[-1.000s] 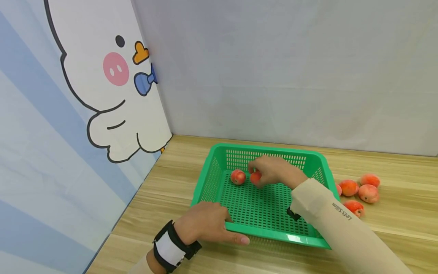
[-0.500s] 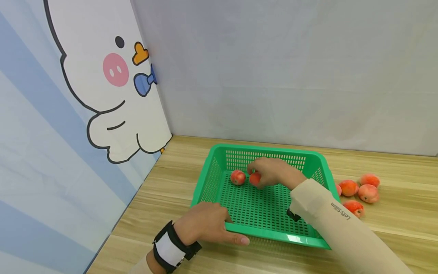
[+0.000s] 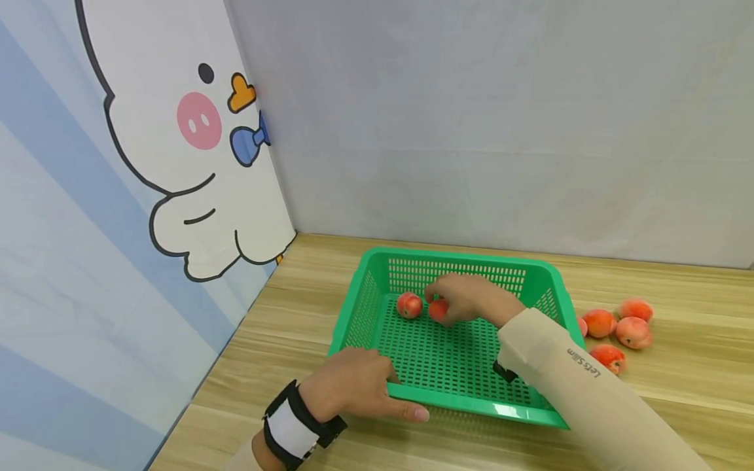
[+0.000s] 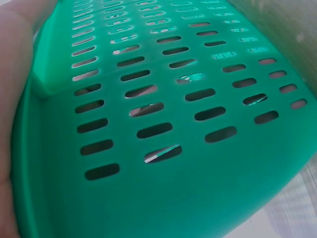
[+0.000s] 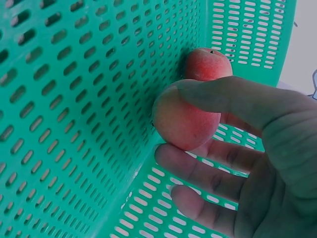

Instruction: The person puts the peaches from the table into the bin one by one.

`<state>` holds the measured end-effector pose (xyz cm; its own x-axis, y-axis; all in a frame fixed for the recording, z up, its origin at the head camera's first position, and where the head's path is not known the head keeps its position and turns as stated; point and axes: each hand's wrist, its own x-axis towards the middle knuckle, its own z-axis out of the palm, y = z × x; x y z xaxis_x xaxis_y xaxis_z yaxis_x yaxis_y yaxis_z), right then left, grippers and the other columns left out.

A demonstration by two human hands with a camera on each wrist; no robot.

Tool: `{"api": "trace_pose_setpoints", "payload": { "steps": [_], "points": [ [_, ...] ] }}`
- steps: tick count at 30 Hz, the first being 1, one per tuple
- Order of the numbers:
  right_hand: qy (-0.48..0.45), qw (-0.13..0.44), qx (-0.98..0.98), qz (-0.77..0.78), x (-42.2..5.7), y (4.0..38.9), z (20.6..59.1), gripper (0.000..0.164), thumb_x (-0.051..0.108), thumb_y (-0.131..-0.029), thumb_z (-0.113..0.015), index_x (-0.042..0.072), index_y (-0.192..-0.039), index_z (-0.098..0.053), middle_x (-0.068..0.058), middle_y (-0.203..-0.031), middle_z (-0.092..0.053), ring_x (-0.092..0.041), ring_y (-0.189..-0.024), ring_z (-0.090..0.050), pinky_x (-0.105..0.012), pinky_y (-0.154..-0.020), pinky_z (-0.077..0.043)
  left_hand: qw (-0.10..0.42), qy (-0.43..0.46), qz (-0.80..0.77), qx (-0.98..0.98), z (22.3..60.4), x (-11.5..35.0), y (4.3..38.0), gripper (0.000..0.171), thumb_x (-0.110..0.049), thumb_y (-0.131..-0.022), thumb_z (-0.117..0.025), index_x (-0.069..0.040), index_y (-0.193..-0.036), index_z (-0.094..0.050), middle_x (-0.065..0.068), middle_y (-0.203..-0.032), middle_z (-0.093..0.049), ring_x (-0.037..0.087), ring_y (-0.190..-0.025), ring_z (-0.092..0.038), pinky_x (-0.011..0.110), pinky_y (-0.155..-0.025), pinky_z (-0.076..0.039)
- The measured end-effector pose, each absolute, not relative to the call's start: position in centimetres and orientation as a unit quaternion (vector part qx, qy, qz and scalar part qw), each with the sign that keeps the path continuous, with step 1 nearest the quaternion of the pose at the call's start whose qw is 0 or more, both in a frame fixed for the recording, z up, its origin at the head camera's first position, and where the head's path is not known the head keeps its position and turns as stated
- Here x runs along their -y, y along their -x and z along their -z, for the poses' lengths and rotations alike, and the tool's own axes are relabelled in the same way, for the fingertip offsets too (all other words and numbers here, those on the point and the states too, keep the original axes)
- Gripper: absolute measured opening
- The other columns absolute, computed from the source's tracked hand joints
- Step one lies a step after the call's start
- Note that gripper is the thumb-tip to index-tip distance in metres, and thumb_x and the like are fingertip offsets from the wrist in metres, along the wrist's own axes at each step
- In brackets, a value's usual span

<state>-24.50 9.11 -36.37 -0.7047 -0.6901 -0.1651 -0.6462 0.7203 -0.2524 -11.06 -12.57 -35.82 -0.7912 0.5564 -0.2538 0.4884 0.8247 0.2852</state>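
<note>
With my right hand (image 3: 468,297) I hold a peach (image 5: 183,119) inside the green plastic basket (image 3: 471,401), near its far wall; my thumb lies over the top of the fruit and my fingers come round it from the other side. I cannot tell whether it touches the basket's floor. A second peach (image 3: 409,305) sits just to its left. My left hand (image 3: 356,381) grips the basket at its near left corner, the thumb along the outside of the near wall and the fingers over the rim. To the right of the basket, five more peaches (image 3: 634,333) lie close together on the wood-grain table (image 3: 247,366), the leftmost partly hidden by the rim. A beige sleeve (image 3: 595,376) covers my right forearm.
</note>
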Motion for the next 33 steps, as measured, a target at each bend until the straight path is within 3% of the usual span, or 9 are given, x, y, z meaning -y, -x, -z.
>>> {"api": "trace_pose_setpoints", "payload": {
  "steps": [15, 24, 33],
  "points": [
    [0.355, 0.13, -0.922, 0.084, -9.0, 24.5, 36.4, 0.042, 0.013, -0.077, -0.072, 0.014, -0.118, -0.064, -0.003, -0.113, -0.06, -0.015, -0.086, -0.051, -0.035, -0.07, -0.048, 0.164, -0.278, -0.104, -0.941, 35.8, 12.8, 11.0, 0.067, -0.086, -0.072, -0.045, -0.024, -0.048, -0.051, -0.011, -0.046, -0.024, 0.007, -0.045, -0.034, 0.026, -0.044, -0.033],
    [0.332, 0.149, -0.928, 0.081, -9.1, 24.3, 36.0, 0.049, 0.019, -0.077, -0.076, 0.016, -0.123, -0.061, -0.001, -0.124, -0.056, -0.018, -0.104, -0.053, -0.041, -0.08, -0.048, 0.165, -0.281, -0.114, -0.938, 36.0, 12.8, 11.0, 0.067, -0.086, -0.072, -0.046, -0.024, -0.047, -0.048, -0.011, -0.045, -0.023, 0.006, -0.043, -0.031, 0.025, -0.041, -0.029],
    [0.328, 0.155, -0.928, 0.088, -9.4, 24.1, 35.1, 0.055, 0.022, -0.075, -0.08, 0.013, -0.125, -0.06, -0.003, -0.123, -0.058, -0.022, -0.105, -0.054, -0.044, -0.081, -0.048, 0.169, -0.278, -0.108, -0.939, 35.9, 12.6, 11.1, 0.065, -0.085, -0.073, -0.046, -0.025, -0.049, -0.053, -0.011, -0.045, -0.025, 0.008, -0.044, -0.035, 0.026, -0.043, -0.032]
  ]
}}
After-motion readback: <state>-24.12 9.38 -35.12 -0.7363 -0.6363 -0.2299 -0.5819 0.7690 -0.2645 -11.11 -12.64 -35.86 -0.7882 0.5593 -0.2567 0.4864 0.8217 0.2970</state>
